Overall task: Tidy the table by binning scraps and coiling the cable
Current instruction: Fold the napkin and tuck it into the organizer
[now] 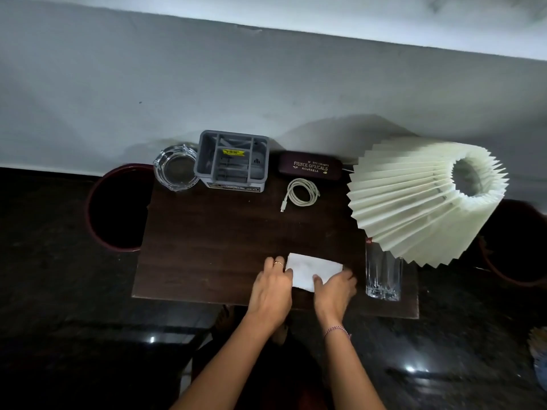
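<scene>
One worktop (207, 232) carries one white paper sheet (313, 266), one coiled cable (302, 192), one spectacle case (310, 167), one grey organiser (232, 161), one glass ashtray (176, 168), one ribbed tumbler (383, 276) and one pleated lampshade (414, 202). Two round red-rimmed bins flank it, the left bin (88, 214) and the right bin (509, 278). Two hands show, the left hand (272, 287) and the right hand (336, 290), with one ring (277, 263) and one wrist thread (337, 331).

One head-worn wide-angle view, steeply down onto the table (213, 232), close above its near edge.
</scene>
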{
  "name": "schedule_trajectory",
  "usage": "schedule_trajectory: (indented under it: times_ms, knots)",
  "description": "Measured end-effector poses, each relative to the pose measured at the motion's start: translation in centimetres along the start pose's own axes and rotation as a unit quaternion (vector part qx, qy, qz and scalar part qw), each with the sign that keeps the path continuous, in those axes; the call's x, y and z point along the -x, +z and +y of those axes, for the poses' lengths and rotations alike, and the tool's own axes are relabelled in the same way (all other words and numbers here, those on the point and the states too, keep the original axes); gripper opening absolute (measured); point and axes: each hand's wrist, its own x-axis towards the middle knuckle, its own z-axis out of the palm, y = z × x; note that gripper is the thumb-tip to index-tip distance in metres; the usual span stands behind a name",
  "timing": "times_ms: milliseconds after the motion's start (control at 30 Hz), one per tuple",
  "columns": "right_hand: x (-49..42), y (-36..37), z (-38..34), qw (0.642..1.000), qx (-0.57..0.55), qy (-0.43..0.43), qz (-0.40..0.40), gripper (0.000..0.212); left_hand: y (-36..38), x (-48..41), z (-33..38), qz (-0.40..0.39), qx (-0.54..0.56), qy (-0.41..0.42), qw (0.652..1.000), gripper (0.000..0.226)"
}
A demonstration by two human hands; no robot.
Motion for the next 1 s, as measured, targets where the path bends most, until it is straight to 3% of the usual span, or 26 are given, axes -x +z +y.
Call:
schedule_trajectory:
  times_ms: [133, 233, 433, 567, 700, 1000]
  knots:
    - [0.0, -0.4, -1.1, 0.995, -0.077, -0.014, -0.060, 0.038, -0.8, 0.2, -0.3, 0.039, 0.034, -0.008, 0.999, 0.036]
    - [1.4, -1.7, -4.5, 0.975, -0.204, -0.065, -0.066, 0.019, -2.3, 0.6, -0.8, 0.118, 0.098, -0.005, 0.988, 0.046]
    - [1.9, -5.1, -13.9, 0.941, -0.294, -0.169, -0.007, 0.018, -7.5, -1.3, -0.8, 0.235, 0.205, 0.030, 0.950, 0.071]
    - [1.1, -5.7, -18.3, 0.943, -0.277, -0.183, 0.009, 0.028, -10.9, -4.7, -1.2, 0.241, 0.232, 0.009, 0.942, 0.068]
    - [0.7, -5.1, -20.4, 0.964, -0.202, -0.171, 0.006, 0.035, -12.6, -7.5, -2.4, 0.170, 0.238, -0.035, 0.955, 0.065]
    - [0.5, -4.4, -22.1, 0.968, -0.093, -0.224, -0.071, 0.033, -13.5, -9.1, -3.6, 0.149, 0.255, -0.066, 0.953, 0.053]
